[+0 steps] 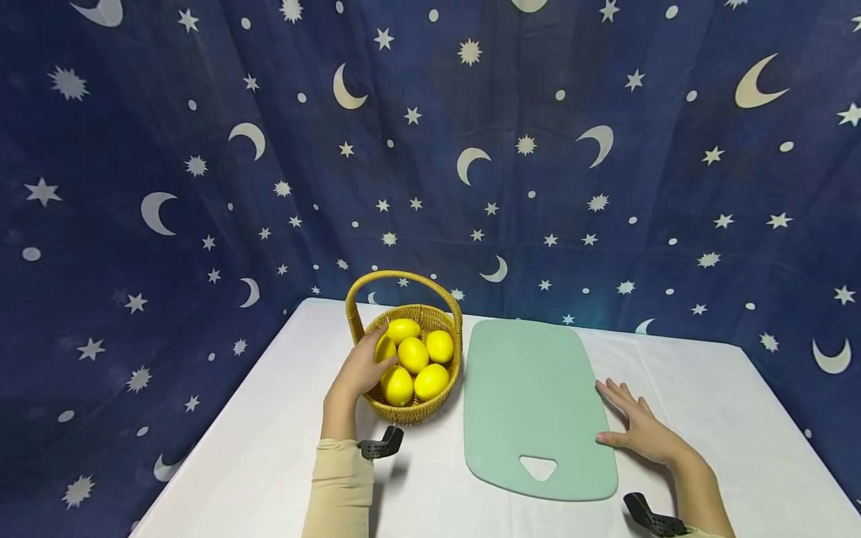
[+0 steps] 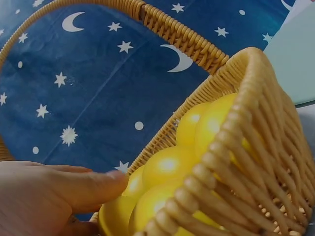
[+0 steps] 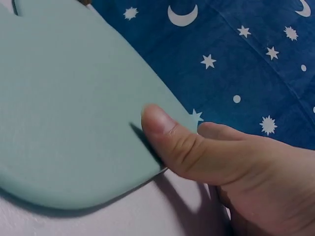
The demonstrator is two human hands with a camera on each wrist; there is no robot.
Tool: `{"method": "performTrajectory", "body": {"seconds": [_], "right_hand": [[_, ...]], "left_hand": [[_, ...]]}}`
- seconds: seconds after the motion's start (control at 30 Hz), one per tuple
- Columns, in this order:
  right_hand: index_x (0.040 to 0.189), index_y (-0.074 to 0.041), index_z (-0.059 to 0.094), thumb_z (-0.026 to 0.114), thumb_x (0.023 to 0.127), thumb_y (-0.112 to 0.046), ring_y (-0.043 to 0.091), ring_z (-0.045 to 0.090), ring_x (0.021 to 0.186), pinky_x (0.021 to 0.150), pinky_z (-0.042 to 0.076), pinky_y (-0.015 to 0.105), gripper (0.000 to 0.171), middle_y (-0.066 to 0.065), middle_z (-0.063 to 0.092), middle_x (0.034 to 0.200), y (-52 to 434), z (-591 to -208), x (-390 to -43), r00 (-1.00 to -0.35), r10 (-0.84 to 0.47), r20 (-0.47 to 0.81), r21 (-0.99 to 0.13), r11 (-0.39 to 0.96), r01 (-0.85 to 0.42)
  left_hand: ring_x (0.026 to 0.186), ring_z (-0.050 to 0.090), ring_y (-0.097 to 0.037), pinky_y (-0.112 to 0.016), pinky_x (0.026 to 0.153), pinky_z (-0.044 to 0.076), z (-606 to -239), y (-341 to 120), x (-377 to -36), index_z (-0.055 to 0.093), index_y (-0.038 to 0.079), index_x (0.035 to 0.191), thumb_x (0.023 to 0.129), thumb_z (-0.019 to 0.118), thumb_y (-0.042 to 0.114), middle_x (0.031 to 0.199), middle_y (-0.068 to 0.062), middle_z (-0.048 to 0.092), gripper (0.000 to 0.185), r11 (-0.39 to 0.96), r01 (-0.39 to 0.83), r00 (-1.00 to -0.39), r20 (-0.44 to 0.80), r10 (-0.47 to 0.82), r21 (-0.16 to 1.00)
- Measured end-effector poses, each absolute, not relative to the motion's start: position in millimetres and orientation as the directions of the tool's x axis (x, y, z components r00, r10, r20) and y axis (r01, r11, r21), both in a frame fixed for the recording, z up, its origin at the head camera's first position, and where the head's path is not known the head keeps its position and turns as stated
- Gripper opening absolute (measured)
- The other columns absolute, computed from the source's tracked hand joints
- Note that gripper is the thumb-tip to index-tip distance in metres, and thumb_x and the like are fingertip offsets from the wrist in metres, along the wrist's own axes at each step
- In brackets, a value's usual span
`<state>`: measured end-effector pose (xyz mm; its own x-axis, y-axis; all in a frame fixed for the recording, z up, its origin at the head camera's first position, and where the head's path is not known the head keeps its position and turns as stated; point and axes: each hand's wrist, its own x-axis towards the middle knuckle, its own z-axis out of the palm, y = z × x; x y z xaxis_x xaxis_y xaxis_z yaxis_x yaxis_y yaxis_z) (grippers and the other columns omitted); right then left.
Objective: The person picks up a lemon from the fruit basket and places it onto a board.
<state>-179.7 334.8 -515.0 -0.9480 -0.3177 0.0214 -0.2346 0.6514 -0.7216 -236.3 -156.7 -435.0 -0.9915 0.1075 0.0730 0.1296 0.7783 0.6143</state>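
Several bright yellow lemons (image 1: 413,355) lie in a wicker basket (image 1: 418,412) with a tall arched handle. My left hand (image 1: 364,365) reaches over the basket's left rim, beside the leftmost lemon (image 1: 385,349). In the left wrist view, its straight thumb (image 2: 106,186) overlaps the lemons, while the other fingers are mostly hidden. A pale green cutting board (image 1: 531,396) lies flat to the right of the basket. At the board's right edge is my right hand (image 1: 639,426), fingers spread. Its thumb (image 3: 167,132) extends over the board's edge in the right wrist view.
A white cloth (image 1: 255,441) covers the table. Behind and at the sides hangs a dark blue curtain (image 1: 430,172) with moons and stars. The basket's handle (image 1: 403,274) rises above the lemons. The board has a triangular cut-out near its front edge.
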Motion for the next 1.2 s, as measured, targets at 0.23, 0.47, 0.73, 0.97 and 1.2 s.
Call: {"method": "performTrajectory", "body": {"seconds": [0.23, 0.47, 0.73, 0.97, 1.2], "right_hand": [[0.147, 0.002, 0.026, 0.077, 0.075, -0.033, 0.056, -0.006, 0.139, 0.109, -0.018, 0.063, 0.095, 0.036, 0.009, 0.151, 336.6, -516.4, -178.4, -0.944, -0.328, 0.028, -0.717, 0.651, -0.248], [0.146, 0.002, 0.028, 0.077, 0.074, -0.035, 0.057, -0.008, 0.138, 0.108, -0.019, 0.063, 0.095, 0.037, 0.008, 0.151, 337.7, -513.4, -176.1, -0.941, -0.339, 0.001, -0.688, 0.682, -0.247], [0.147, 0.001, 0.027, 0.078, 0.072, -0.034, 0.057, -0.008, 0.138, 0.108, -0.019, 0.065, 0.097, 0.037, 0.008, 0.151, 336.7, -505.9, -173.1, -0.938, -0.347, -0.022, -0.681, 0.692, -0.24], [0.147, 0.002, 0.028, 0.078, 0.072, -0.033, 0.057, -0.006, 0.138, 0.108, -0.017, 0.065, 0.096, 0.038, 0.009, 0.15, 337.0, -504.7, -172.7, -0.935, -0.354, -0.005, -0.673, 0.693, -0.259], [0.146, 0.002, 0.028, 0.078, 0.072, -0.033, 0.056, -0.006, 0.138, 0.109, -0.017, 0.064, 0.096, 0.037, 0.01, 0.15, 336.9, -506.1, -173.3, -0.936, -0.352, 0.001, -0.677, 0.688, -0.26]], "left_hand": [[0.135, 0.038, -0.038, -0.049, 0.113, 0.03, -437.7, -153.8, -235.8, 0.045, 0.001, 0.139, 0.089, 0.063, 0.009, 0.145, -0.021, 0.041, 0.053, 0.815, 0.118, -0.993, 0.085, 0.084, 0.567], [0.131, 0.04, -0.041, -0.049, 0.111, 0.033, -437.7, -147.4, -234.4, 0.045, -0.006, 0.137, 0.087, 0.055, -0.005, 0.141, -0.025, 0.042, 0.051, 0.842, 0.105, -0.993, 0.106, 0.058, 0.528], [0.13, 0.042, -0.039, -0.048, 0.11, 0.034, -436.9, -141.0, -234.4, 0.047, -0.006, 0.136, 0.082, 0.046, -0.014, 0.142, -0.024, 0.041, 0.054, 0.873, 0.105, -0.993, 0.09, 0.07, 0.477], [0.134, 0.038, -0.038, -0.047, 0.113, 0.03, -433.4, -141.6, -234.7, 0.04, -0.004, 0.141, 0.082, 0.049, -0.013, 0.146, -0.024, 0.038, 0.06, 0.888, 0.107, -0.994, 0.016, 0.111, 0.448], [0.131, 0.04, -0.042, -0.049, 0.112, 0.032, -430.2, -138.3, -230.8, 0.044, -0.002, 0.139, 0.08, 0.053, -0.012, 0.141, -0.027, 0.042, 0.06, 0.913, 0.069, -0.998, 0.015, 0.069, 0.401]]}}
